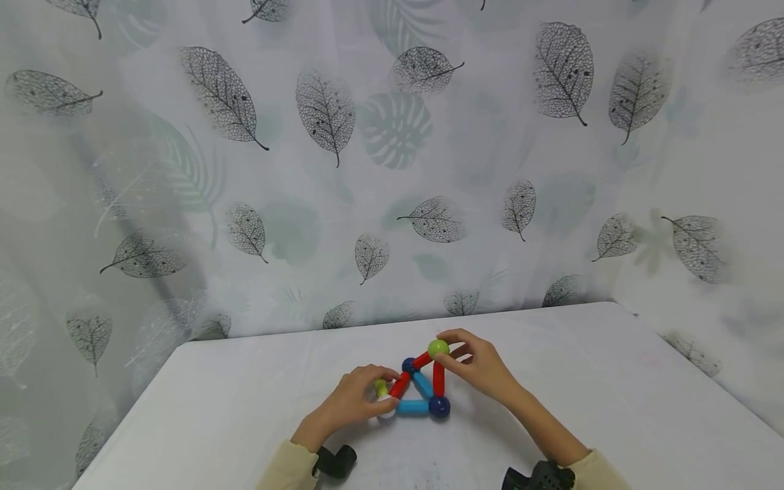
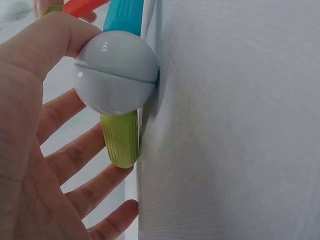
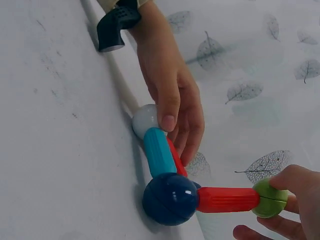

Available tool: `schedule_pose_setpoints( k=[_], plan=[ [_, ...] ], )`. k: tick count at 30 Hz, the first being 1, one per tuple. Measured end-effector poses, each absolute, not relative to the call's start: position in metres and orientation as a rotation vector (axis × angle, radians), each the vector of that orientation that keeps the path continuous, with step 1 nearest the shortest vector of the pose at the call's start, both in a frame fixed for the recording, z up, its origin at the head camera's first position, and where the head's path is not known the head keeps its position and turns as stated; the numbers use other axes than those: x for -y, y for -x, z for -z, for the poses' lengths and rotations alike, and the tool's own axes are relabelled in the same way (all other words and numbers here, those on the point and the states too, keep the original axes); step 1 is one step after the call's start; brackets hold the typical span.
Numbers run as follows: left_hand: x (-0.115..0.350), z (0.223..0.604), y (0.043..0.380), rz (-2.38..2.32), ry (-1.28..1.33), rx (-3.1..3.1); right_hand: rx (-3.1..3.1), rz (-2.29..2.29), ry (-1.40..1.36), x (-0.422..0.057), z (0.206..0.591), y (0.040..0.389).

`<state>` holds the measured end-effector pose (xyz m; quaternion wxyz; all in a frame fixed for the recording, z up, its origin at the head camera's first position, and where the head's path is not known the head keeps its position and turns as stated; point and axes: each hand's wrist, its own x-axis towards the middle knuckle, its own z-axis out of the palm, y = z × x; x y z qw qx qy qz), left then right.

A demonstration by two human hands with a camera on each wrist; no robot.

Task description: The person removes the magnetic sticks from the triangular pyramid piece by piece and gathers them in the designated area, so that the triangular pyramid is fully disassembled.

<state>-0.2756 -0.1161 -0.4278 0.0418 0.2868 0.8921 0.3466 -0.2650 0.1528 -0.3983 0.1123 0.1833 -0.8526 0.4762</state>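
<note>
Green ball [image 1: 438, 348] apparently being fitted

Half-curled, the left hand [image 1: 350, 399] is gripping the white ball [image 2: 117, 75]. Beside it, the ball-and-rod frame [image 1: 413, 407] is resting on the table [image 1: 214, 408]. Beyond, the right hand [image 1: 482, 365] is pinching the green ball aloft, fingers bent; the next move is probably calling for pressing it onto its red rods [image 1: 438, 380].

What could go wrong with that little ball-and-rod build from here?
The green ball, pinched by the right hand at the raised corner, might come off the red rods if tugged. The left hand holds the white ball, so a push could loosen the light-blue rod joined to it. That hand might also bump the nearby yellow-green rod loose.
</note>
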Motion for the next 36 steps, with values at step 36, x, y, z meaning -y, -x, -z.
schedule_pose_setpoints(
  k=[36],
  plan=[
    [0.115,0.422,0.275,-0.952,-0.922,-2.857,2.668,-1.504,-0.541,-0.181,0.43,0.285]
  ],
)
